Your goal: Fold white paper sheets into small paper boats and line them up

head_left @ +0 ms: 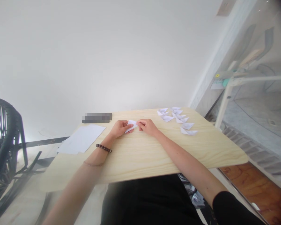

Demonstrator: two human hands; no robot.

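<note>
A small folded piece of white paper (131, 123) is held between both hands, above the middle of the wooden table (140, 159). My left hand (120, 128) is closed on its left part, the thumb lying over the paper. With thumb and fingers pinched together, my right hand (147, 126) grips the paper's right corner. Part of the paper is hidden behind the fingers. Several folded white paper boats (180, 118) stand to the right of my right hand. A stack of flat white paper sheets (81, 139) lies to the left of my left hand.
A dark, pixelated box-like object (96, 117) lies at the table's back left edge, against the white wall (131, 56). A dark woven chair (7, 134) stands at the left. On the right are a white metal frame (224, 103) and a clear panel.
</note>
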